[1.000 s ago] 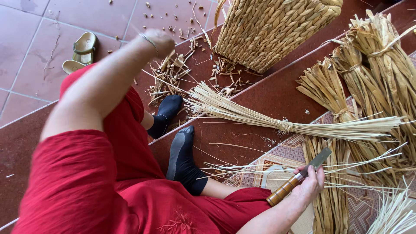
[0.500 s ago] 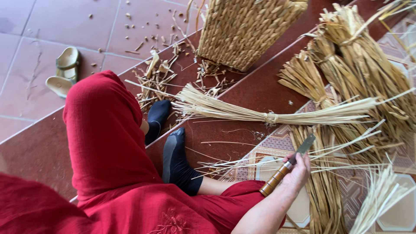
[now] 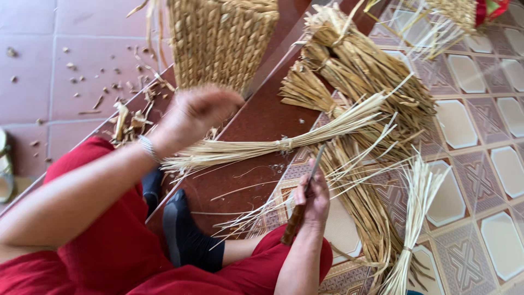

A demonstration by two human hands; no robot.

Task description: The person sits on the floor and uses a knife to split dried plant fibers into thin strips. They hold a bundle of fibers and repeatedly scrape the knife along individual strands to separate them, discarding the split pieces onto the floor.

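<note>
Presently, entries as follows:

Left hand: left hand (image 3: 194, 117) at 11 o'clock of the frame, blurred; it hovers over the fanned end of the tied straw bundle (image 3: 284, 143); whether its grip is spread or pressed together I cannot tell.

Right hand: right hand (image 3: 312, 201) at 6 o'clock; grip pressed together around the wooden handle of a knife (image 3: 305, 196), blade pointing up toward 12.

Tied straw bundle: lies across the dark red step (image 3: 256, 120), bound at its middle, running from 9 to 2 o'clock; just above the knife tip.

Woven basket: woven basket (image 3: 221, 38) at 12 o'clock, standing on the step.

Loose stock: thicker dried bundles (image 3: 355, 71) at 1 o'clock; pale bundle (image 3: 415, 218) at 5 o'clock on the patterned tiles (image 3: 507, 164).

Step in hand, by judgement: taking up the bundle for trimming.

Next move calls for: a firm left-hand hold near the tie; blade kept clear of the dark socked feet (image 3: 185, 235).
</note>
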